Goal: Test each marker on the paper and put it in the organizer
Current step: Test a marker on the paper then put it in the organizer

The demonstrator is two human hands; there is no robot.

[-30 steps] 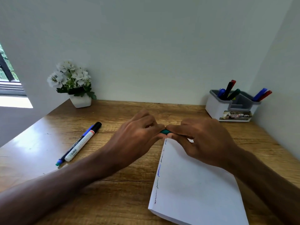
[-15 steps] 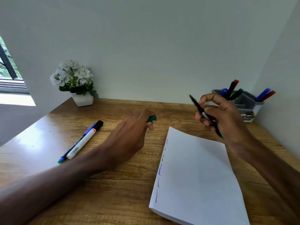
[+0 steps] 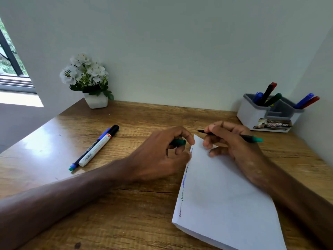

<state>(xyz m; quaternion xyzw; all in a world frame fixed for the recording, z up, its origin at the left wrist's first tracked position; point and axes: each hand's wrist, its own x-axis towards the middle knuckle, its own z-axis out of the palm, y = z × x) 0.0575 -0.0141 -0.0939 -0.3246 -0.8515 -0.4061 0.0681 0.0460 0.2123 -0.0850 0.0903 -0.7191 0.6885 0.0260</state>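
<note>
Green marker (image 3: 249, 137) is sitting crosswise in the right hand (image 3: 234, 147), fingers (image 3: 215, 127) pinching its barrel, nib pointing left over the far corner of the paper (image 3: 225, 195) (not yet touching); the left hand (image 3: 158, 156) is gripping the cap (image 3: 178, 142) just beside that corner.

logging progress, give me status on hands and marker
Left hand holds green cap. Right hand holds uncapped marker, tip near top corner of paper. Nothing blocking.

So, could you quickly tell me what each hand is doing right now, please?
Left hand: grips the green cap.
Right hand: holds the uncapped green marker.
</note>
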